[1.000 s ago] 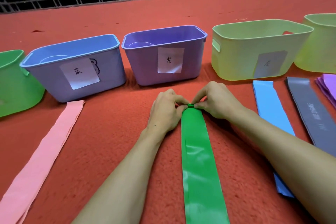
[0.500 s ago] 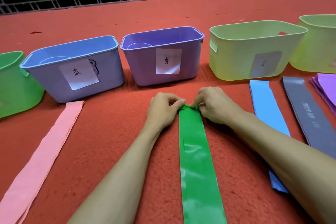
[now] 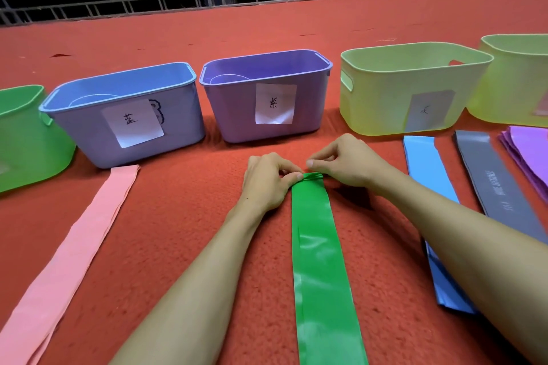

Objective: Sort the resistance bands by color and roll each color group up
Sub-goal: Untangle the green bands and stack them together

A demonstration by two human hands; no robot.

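Red carpet point(image 3: 178, 216). Our left hand point(image 3: 264, 184) and right hand point(image 3: 347, 166) pinch green band point(image 3: 320, 261), roll barely started; pink band point(image 3: 74, 246) at 9 o'clock, blue band point(image 3: 427, 172), grey band point(image 3: 489, 184) at 3, unrolled.

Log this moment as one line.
green band: far end rolled, rest flat | left hand: pinches roll | right hand: pinches roll

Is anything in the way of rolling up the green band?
Nothing visible is. The left hand and right hand pinch the far end of the green band, and the rest of it lies bare on the red carpet.
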